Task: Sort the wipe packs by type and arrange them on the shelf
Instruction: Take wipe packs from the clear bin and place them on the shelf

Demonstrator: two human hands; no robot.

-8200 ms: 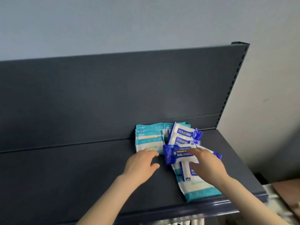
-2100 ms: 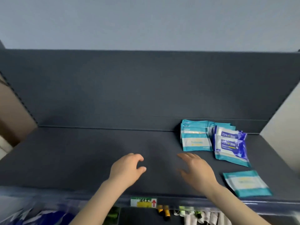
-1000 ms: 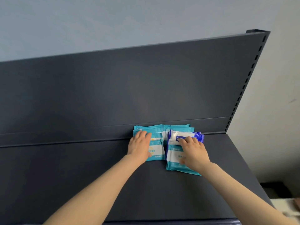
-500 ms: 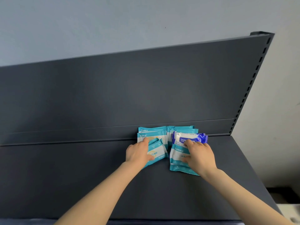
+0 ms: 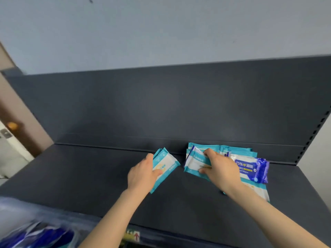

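My left hand [image 5: 143,173] grips a teal-and-white wipe pack [image 5: 165,164], tilted and a short way left of the pile. My right hand [image 5: 221,170] pinches another teal-and-white pack [image 5: 194,162] at the pile's left front, thumb under and fingers on top. Behind it more teal packs [image 5: 238,151] lean on the dark back panel. A blue-and-white "75%" pack [image 5: 254,168] lies on the right of the pile, over a further teal pack [image 5: 258,191].
The dark grey shelf board [image 5: 80,176] stretches left of the packs. Its perforated upright [image 5: 315,135] stands at the right. A price label [image 5: 133,236] sits on the front edge. Blurred blue packs [image 5: 41,237] show at the lower left.
My left hand has pulled a teal pack leftward away from the pile. My right hand has shifted from the blue pack to a teal pack. The camera has turned left.
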